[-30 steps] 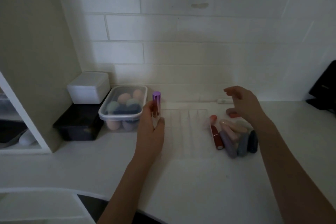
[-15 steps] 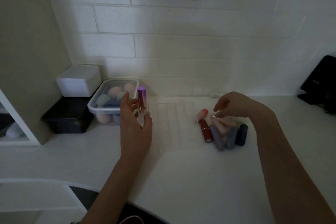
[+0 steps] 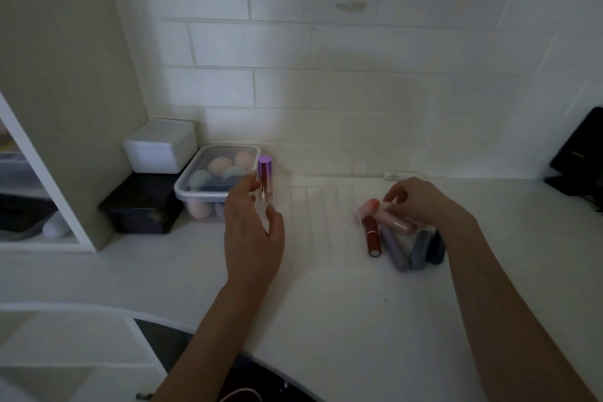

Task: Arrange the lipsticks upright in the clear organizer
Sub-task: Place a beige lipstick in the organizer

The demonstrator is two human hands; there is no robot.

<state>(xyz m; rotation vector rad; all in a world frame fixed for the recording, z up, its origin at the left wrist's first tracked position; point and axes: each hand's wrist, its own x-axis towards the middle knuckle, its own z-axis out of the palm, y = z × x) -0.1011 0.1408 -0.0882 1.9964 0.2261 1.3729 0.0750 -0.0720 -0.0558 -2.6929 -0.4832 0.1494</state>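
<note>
purple lipstick [image 3: 265,180] upright, between left hand [image 3: 253,238] fingers [image 3: 243,184]

Glossy metallic purple lipstick [image 3: 265,181] (shiny cap) stands in the clear plastic organizer [image 3: 321,225].

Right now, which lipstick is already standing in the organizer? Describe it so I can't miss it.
Find the white counter under the tiled wall, then the clear organizer at its middle. At the organizer's left end, beside the left hand, stands the purple-capped lipstick. It is the only upright one; the other lipsticks lie in a pile to the organizer's right, under the right hand.
</note>
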